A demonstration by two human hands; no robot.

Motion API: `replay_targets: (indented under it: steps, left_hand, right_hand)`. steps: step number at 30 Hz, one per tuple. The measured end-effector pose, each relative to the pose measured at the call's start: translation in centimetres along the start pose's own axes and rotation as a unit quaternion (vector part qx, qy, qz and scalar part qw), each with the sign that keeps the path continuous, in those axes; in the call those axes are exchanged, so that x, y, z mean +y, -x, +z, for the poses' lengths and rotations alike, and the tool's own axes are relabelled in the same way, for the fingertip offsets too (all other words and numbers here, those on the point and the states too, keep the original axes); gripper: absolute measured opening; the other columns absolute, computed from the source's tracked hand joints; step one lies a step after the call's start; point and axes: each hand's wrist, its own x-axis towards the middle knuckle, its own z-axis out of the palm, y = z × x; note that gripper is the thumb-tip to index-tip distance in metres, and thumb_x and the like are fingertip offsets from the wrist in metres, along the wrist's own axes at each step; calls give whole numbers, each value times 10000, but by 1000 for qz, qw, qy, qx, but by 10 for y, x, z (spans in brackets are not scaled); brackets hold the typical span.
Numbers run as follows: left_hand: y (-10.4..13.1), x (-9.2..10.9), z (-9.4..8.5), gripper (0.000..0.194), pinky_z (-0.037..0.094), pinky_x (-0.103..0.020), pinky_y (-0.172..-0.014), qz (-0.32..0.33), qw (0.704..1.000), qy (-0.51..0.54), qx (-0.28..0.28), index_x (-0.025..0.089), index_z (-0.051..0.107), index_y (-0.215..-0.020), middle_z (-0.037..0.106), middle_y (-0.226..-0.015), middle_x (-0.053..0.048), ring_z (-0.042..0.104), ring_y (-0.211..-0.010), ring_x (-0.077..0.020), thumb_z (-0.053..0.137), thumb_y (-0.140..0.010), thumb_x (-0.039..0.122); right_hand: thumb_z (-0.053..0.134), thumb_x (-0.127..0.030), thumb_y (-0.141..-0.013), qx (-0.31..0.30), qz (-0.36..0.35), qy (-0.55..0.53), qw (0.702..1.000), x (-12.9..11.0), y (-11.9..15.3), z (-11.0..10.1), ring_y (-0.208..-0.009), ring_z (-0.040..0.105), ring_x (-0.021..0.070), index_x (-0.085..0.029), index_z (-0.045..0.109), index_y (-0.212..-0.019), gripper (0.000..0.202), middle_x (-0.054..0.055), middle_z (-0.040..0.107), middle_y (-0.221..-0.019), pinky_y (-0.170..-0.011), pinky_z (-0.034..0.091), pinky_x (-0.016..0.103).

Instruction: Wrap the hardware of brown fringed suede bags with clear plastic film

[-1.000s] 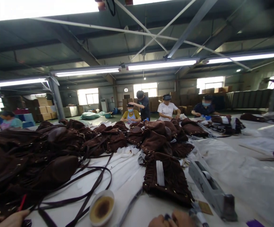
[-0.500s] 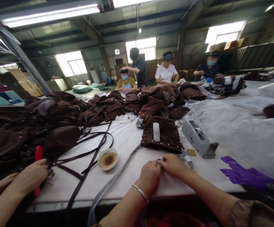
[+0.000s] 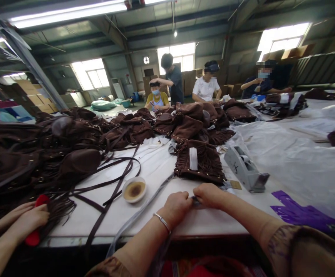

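At far left, a co-worker's hands grip a red tool beside dark brown fringe. Behind them, brown bags lie heaped on a white-covered table, with long dark straps looping toward the front edge. Next comes a white bowl holding something yellowish with a dark centre, then a strip of clear plastic running diagonally. At centre front, the wearer's left hand, a silver bracelet on its wrist, and right hand are closed, pinching a small greyish piece between them, too small to identify. Just beyond lies a fringed brown bag bearing a white strip. To the right are a grey tape dispenser, crumpled clear sheeting and purple plastic.
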Motion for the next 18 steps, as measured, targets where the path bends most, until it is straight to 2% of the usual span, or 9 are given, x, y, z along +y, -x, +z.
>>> replay_targets:
  steps: [3,5,7,9,11,15,18]
  left_hand:
    - [-12,10,10,214,479,-302,-758,-43,998,39,34,164,631,-974,636,-940,-76,605,-856,-201,420,-952,190]
    - [-17,26,17,204,487,-306,-764,-95,990,71,72,157,624,-984,638,-934,-83,612,-849,-202,428,-928,170]
    - [-18,41,20,196,497,-314,-777,-125,983,96,93,151,610,-1004,638,-956,-94,617,-867,-209,436,-915,164]
    - [-15,50,17,204,507,-319,-774,-127,983,99,90,156,596,-1025,636,-982,-98,618,-878,-210,420,-923,158]
    - [-9,47,10,222,516,-325,-757,-103,989,72,72,169,583,-1056,631,-991,-93,618,-875,-211,392,-943,155]
    - [1,21,-3,191,525,-339,-736,-25,1000,-1,19,176,585,-1048,627,-957,-87,622,-863,-224,417,-959,191]
    - [-2,10,-5,200,526,-330,-781,30,999,8,-6,158,594,-1032,646,-950,-87,633,-874,-214,416,-944,145]
  right_hand:
    - [521,-293,-902,45,73,-18,996,-3,2,10,-858,655,232,-149,720,-895,246,129,732,-907,-709,383,284]
    - [476,-321,-930,72,141,-43,986,-6,4,19,-830,649,219,-130,701,-908,296,137,725,-904,-669,370,280]
    - [473,-292,-921,81,181,-61,978,-7,7,24,-792,642,207,-130,686,-871,272,131,722,-875,-638,352,278]
    - [481,-235,-897,72,165,-57,982,-7,8,24,-798,642,203,-141,679,-851,224,122,725,-877,-642,347,275]
    - [518,-210,-858,58,127,-43,989,-5,8,18,-832,648,216,-152,686,-843,178,121,729,-894,-666,353,278]
    - [614,-212,-786,16,32,-15,999,-4,2,2,-884,654,252,-178,714,-833,115,116,739,-913,-720,370,298]
    - [600,-248,-820,6,15,9,1000,-6,-3,1,-881,656,260,-174,721,-858,147,127,739,-924,-715,375,305]
